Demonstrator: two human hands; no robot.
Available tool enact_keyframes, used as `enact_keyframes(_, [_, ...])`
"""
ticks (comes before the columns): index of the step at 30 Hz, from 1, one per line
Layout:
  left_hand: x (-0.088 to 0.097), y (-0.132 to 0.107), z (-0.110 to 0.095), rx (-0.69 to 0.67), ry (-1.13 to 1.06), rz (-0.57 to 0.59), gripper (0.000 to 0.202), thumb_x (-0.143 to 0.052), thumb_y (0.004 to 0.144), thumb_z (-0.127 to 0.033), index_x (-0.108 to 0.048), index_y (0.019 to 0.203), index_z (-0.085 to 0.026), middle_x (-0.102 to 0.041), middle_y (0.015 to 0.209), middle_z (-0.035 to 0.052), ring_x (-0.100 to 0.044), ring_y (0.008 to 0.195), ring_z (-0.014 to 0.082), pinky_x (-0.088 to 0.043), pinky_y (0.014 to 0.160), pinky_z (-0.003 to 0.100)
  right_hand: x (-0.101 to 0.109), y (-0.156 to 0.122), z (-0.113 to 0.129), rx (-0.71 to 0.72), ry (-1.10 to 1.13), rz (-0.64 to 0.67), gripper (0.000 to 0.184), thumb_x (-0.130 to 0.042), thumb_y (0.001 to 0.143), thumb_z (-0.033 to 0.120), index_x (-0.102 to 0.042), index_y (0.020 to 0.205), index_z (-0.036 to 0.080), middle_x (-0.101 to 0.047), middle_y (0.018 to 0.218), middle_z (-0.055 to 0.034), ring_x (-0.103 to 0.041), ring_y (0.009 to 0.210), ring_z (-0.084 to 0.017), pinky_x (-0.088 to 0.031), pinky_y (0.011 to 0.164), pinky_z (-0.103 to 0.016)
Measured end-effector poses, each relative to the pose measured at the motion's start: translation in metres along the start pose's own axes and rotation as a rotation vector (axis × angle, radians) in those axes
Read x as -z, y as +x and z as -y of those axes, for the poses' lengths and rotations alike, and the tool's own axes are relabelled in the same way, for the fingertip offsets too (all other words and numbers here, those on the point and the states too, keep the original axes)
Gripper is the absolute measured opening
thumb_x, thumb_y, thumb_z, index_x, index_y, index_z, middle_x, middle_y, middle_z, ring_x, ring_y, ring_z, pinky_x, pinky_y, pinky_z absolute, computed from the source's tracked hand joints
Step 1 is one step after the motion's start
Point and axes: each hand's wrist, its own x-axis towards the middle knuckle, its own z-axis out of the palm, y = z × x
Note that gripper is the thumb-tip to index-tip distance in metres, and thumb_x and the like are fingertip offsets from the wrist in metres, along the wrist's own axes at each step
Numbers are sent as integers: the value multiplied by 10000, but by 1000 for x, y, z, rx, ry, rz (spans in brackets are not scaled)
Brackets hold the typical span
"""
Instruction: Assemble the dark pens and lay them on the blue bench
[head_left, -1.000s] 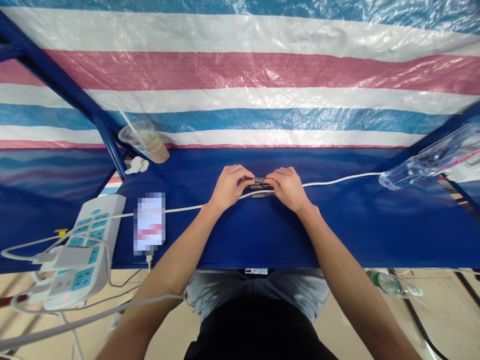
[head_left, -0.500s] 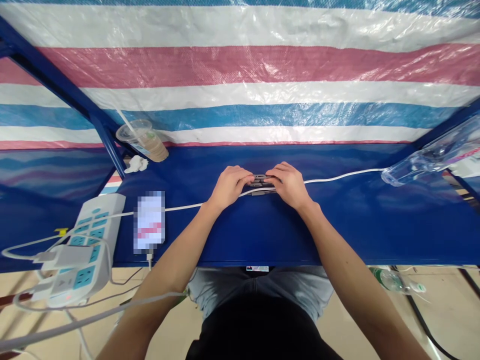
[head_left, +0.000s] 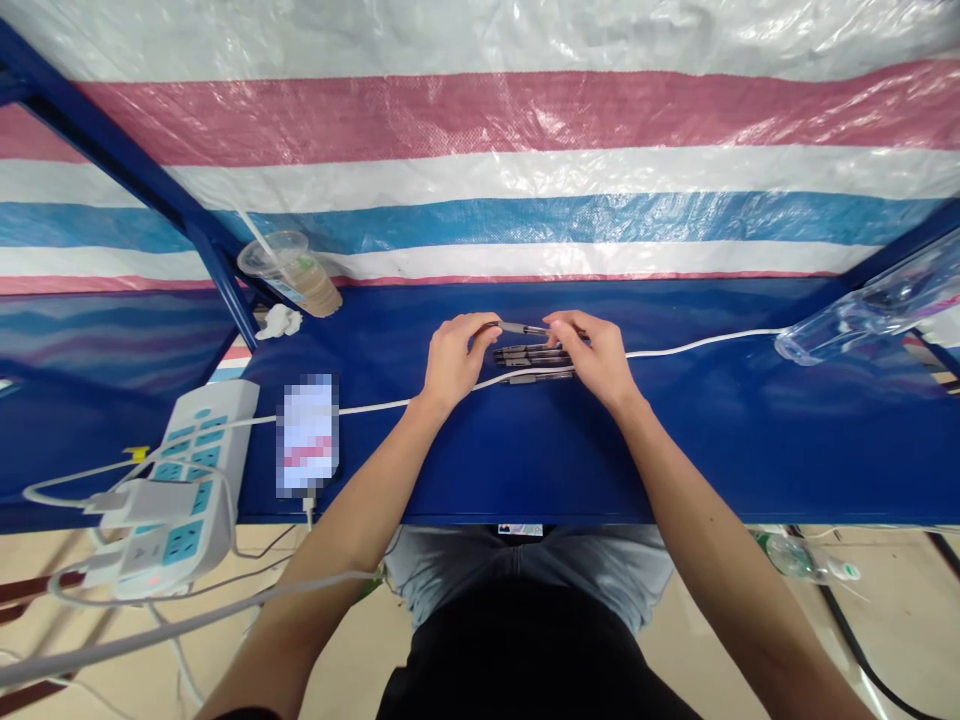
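A dark pen is stretched between my two hands, just above the blue table. My left hand pinches its left end between thumb and fingers. At its other end, my right hand closes thumb and fingertips on it. Below it, several similar black pens lie side by side on the table, pointing left to right. A white cable passes over the lower part of this row. The right ends of some pens are partly hidden by my right hand.
A phone with a blurred screen lies left of my arm, beside a white power strip with plugs. A tilted drink cup is at the back left near crumpled tissue. A clear plastic bottle lies right.
My hands have lifted one pen off the row and moved slightly apart, uncovering more of the pens below. The whole view has shifted a little.
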Motion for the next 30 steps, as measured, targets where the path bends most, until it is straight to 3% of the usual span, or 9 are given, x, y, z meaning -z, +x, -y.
enact_keyframes(3, [1, 1, 1, -4, -29, -14, 311, -555, 1096, -431, -774, 1115, -211, -804, 1072, 63, -727, 987, 223, -529, 928, 338, 3, 1, 9, -215, 411, 17, 655, -586, 929, 842, -792, 996, 223, -700, 763, -44, -566, 609, -158, -448, 601, -316])
enact_keyframes(6, [1, 0, 3, -18, -53, -2, 343, -536, 1101, -456, -772, 1127, -208, -799, 1086, 71, -718, 1002, 224, -541, 945, 345, 7, 3, 13, -389, 647, 84, 710, -536, 930, 875, -788, 1027, 219, -630, 696, -21, -483, 521, -129, -361, 495, -301])
enact_keyframes(11, [0, -1, 8, -14, -76, 33, 352, -529, 1105, -466, -771, 1144, -213, -803, 1078, 66, -718, 1022, 225, -546, 959, 351, 10, 4, 12, -462, 831, 170, 667, -588, 920, 855, -773, 1025, 223, -475, 613, 39, -341, 474, -107, -267, 445, -290])
enact_keyframes(18, [0, -1, 7, -23, -86, 39, 383, -530, 1102, -498, -774, 1151, -206, -803, 1090, 76, -719, 1029, 232, -553, 946, 350, 7, 4, 16, -448, 879, 141, 631, -615, 895, 870, -664, 859, 241, -321, 570, 82, -218, 451, -91, -189, 411, -264])
enact_keyframes(26, [2, -1, 6, -27, -100, 75, 346, -551, 1094, -477, -773, 1152, -218, -801, 1104, 69, -717, 1025, 227, -554, 935, 349, 9, 5, 14, -429, 859, 146, 635, -600, 904, 870, -657, 830, 242, -333, 564, 75, -254, 448, -91, -206, 417, -259])
enact_keyframes(30, [3, -1, 2, -60, -112, 168, 360, -578, 1076, -533, -782, 1138, -243, -806, 1062, 58, -723, 980, 222, -549, 951, 364, 10, 4, 13, -433, 806, 199, 645, -602, 916, 855, -675, 764, 233, -376, 531, 50, -343, 468, -107, -273, 454, -272])
